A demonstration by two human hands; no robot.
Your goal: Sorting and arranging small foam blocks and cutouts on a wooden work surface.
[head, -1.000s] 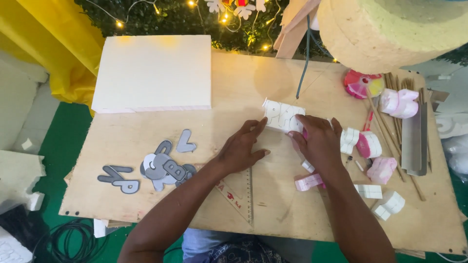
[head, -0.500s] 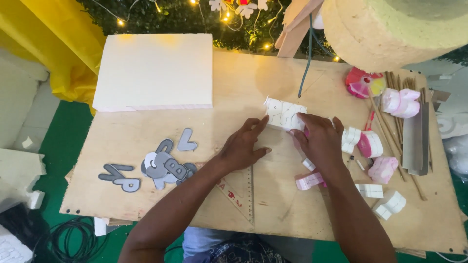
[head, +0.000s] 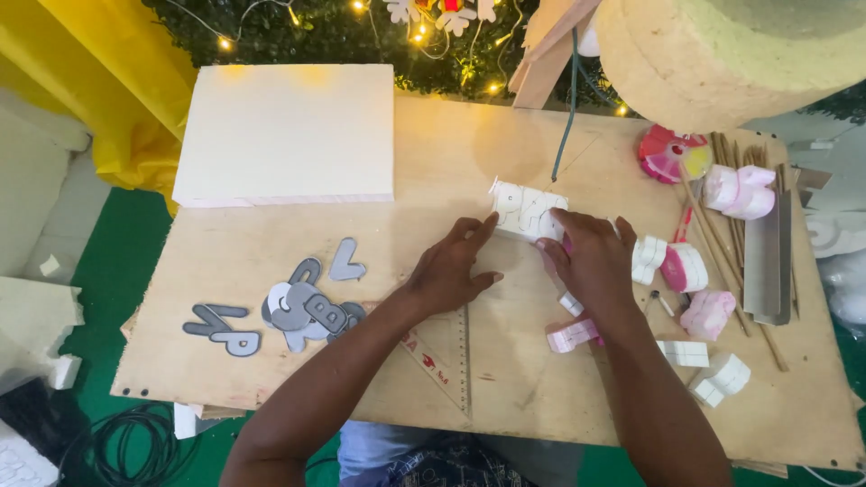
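Observation:
A small white foam piece with outlines drawn on it lies near the middle of the plywood tabletop. My right hand rests palm-down with its fingertips on the piece's near right edge. My left hand lies flat on the board just left of it, fingertips close to the piece's lower left corner. A clear triangular ruler lies under my left wrist. Whether either hand grips anything is hidden by the palms.
Grey cut-out letters lie in a heap at left. A thick white foam slab sits at the back left. Pink and white foam bits, wooden sticks and a metal angle bar crowd the right side. A cable hangs down.
Both hands have stayed on the white foam piece, shifting only slightly; the piece looks a little further left and away than a second ago.

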